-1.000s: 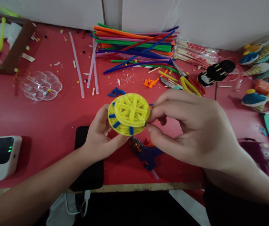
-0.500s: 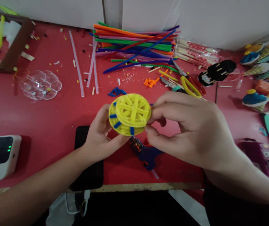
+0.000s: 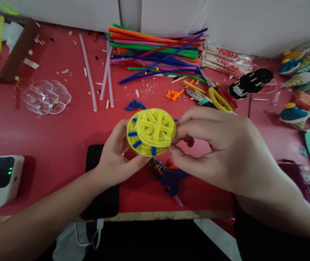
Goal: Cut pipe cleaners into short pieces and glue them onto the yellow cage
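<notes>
A yellow wheel (image 3: 155, 127) made of pipe cleaners is held up above the table. Its smaller spoked disc lies over a wider one, and short blue pieces stick out radially between them. My left hand (image 3: 119, 148) grips the wheel's left side, thumb below. At the right edge my right hand (image 3: 212, 148) pinches the rim with thumb and fingers; whether a small piece is hidden between the fingertips I cannot make out. Beneath the hands lies a blue glue gun (image 3: 172, 177). Behind the wheel sit cut blue pipe-cleaner pieces (image 3: 135, 105) and orange pieces (image 3: 173, 95).
Long coloured pipe cleaners (image 3: 155, 50) are heaped at the back. Scissors (image 3: 220, 99), glue sticks (image 3: 88, 72) and a clear flower-shaped tray (image 3: 46, 97) lie around. A black phone (image 3: 103, 203) rests near the front edge, a white device (image 3: 1, 181) at left.
The wheel has shifted very slightly to the right with both hands still on it. Otherwise the scene looks the same.
</notes>
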